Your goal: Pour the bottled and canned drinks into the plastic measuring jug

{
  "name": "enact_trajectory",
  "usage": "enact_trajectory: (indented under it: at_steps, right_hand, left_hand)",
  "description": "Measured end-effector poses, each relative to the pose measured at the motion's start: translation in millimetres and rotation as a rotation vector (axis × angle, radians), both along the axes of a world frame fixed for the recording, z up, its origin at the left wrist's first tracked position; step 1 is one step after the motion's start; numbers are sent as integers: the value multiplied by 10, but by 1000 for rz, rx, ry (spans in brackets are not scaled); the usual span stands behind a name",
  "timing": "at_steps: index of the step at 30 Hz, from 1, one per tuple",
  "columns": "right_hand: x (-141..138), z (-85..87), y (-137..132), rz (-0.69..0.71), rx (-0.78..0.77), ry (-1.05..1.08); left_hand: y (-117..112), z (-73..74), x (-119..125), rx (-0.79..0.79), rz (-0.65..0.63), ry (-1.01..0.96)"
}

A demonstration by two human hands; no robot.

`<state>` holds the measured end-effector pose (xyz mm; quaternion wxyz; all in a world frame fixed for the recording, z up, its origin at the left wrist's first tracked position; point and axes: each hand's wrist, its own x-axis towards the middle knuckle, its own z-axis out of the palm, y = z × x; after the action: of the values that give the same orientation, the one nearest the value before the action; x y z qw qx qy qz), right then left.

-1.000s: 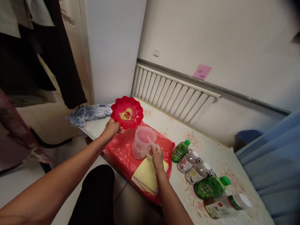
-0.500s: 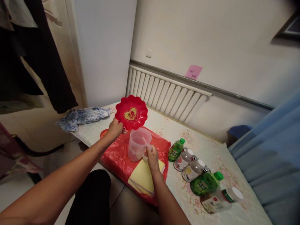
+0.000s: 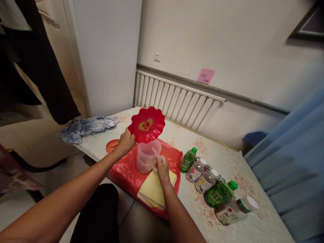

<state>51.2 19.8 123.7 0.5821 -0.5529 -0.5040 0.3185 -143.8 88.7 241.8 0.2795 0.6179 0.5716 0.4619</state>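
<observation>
My left hand (image 3: 126, 141) grips the lower left rim of a red scalloped plate (image 3: 146, 124) with a gold heart, held tilted just above a clear plastic jug (image 3: 146, 156). My right hand (image 3: 162, 167) is closed on the jug's handle. The jug stands on a red plastic bag (image 3: 126, 170) that lies on the table (image 3: 227, 162). A yellow sheet (image 3: 154, 189) rests on the bag under my right wrist. An orange lid (image 3: 111, 145) lies on the table beside my left hand.
Several bottles lie in a row right of the bag, among them a small green one (image 3: 187, 159) and a large green one (image 3: 219, 193). A blue patterned cloth (image 3: 84, 126) sits at the table's left corner. A radiator (image 3: 174, 101) runs along the wall. Blue fabric (image 3: 291, 168) hangs at right.
My left hand has carried the red plate to the right, so it now sits over the jug's mouth. The orange lid has come into view. My right hand stays on the handle.
</observation>
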Motion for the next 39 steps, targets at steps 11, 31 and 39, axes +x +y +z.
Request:
enact_trajectory:
  at_steps: [11,31,39]
  right_hand:
    - [-3,-9,-18,-8,32,-7]
    - [1,25,-68,-20,35,28]
    - [1,27,-74,-20,49,52]
  left_hand:
    - [7,-42,42,57,-25,84]
    - [-42,-125,150,189,-42,222]
    - [-33,-195,198,240,-15,239]
